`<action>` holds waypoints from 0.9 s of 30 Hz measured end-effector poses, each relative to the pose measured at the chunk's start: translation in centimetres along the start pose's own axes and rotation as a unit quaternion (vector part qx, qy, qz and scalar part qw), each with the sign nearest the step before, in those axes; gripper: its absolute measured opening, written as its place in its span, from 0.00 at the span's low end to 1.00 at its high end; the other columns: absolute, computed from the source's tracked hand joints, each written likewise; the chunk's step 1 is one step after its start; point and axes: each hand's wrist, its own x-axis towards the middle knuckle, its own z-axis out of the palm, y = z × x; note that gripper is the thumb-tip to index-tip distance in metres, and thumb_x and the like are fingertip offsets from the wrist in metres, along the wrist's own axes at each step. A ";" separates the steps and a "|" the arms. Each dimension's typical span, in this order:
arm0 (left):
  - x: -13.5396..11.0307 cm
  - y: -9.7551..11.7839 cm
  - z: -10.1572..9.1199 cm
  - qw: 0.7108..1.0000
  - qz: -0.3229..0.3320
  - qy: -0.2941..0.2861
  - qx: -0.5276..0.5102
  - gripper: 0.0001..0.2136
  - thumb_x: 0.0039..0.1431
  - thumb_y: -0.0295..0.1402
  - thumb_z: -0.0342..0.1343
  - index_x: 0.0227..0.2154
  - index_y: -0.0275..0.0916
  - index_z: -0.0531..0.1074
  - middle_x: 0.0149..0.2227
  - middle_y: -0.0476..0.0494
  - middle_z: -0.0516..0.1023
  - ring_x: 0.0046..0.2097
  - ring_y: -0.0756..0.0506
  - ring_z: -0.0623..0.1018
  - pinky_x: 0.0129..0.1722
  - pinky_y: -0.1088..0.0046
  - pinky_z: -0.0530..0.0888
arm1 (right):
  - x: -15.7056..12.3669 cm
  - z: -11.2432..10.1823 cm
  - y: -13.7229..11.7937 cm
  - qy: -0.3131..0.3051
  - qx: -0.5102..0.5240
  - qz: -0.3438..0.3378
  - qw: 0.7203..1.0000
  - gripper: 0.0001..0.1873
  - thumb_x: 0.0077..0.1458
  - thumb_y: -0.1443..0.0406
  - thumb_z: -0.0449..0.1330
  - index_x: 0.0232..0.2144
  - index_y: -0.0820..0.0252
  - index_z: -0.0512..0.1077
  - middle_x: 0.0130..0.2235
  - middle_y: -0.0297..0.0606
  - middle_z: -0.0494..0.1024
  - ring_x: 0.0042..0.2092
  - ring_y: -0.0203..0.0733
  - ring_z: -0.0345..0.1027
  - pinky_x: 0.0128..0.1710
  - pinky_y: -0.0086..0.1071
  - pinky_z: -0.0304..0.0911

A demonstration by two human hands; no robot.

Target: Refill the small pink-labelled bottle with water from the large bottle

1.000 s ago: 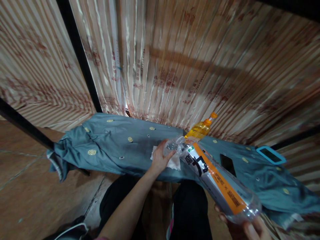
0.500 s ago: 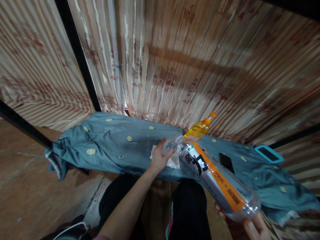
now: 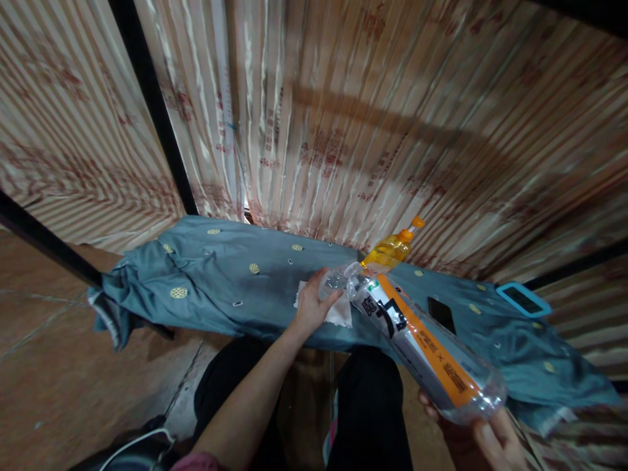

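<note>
My right hand [image 3: 493, 441] is closed round the base end of a large clear plastic bottle [image 3: 417, 350] with an orange, white and grey label. The bottle is tilted, its base raised towards me and its neck pointing away to the left. At the neck, a clear plastic cup [image 3: 334, 280] sits in my left hand [image 3: 314, 307], fingers wrapped round it. Bottle neck and cup overlap, so I cannot tell whether they touch or whether liquid is flowing. Below the cup, a white napkin [image 3: 342, 316] lies on the blue-grey cloth [image 3: 265, 301].
Behind the cup stands a yellow bottle with an orange top [image 3: 390, 252]. To the right lie a black phone [image 3: 442, 315] and a blue-framed device [image 3: 524, 299]. A striped plastic sheet [image 3: 324, 131] hangs behind the cloth-covered bench, with dark poles [image 3: 152, 104] at the side.
Both hands still hold the cup and the bottle in nearly the same pose. The view has shifted slightly, and the bottle's base end sits a little further left.
</note>
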 end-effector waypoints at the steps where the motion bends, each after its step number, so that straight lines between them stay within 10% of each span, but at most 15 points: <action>1: 0.0 0.0 0.0 1.000 0.003 0.000 0.000 0.25 0.53 0.38 0.62 0.54 0.37 0.68 0.55 0.37 0.75 0.56 0.38 0.74 0.58 0.56 0.69 | 0.0 0.0 0.0 -0.001 -0.007 -0.002 1.000 0.28 0.49 0.55 0.70 0.52 0.49 0.70 0.38 0.38 0.81 0.35 0.44 0.77 0.37 0.31 0.72; 18: 0.0 0.7 -0.1 1.000 0.019 -0.002 0.001 0.22 0.54 0.37 0.62 0.52 0.39 0.69 0.51 0.39 0.78 0.53 0.39 0.77 0.56 0.59 0.72 | -0.3 -0.1 0.4 0.028 -0.036 -0.009 0.999 0.36 0.48 0.51 0.68 0.57 0.53 0.66 0.47 0.48 0.77 0.39 0.56 0.76 0.44 0.50 0.69; 27: 0.0 0.7 -0.3 1.000 0.010 -0.003 -0.005 0.22 0.54 0.36 0.62 0.52 0.40 0.69 0.52 0.41 0.77 0.54 0.40 0.76 0.56 0.60 0.71 | 0.1 -0.5 0.2 -0.009 -0.035 -0.019 0.999 0.30 0.49 0.55 0.70 0.54 0.52 0.69 0.45 0.46 0.79 0.41 0.53 0.76 0.42 0.42 0.72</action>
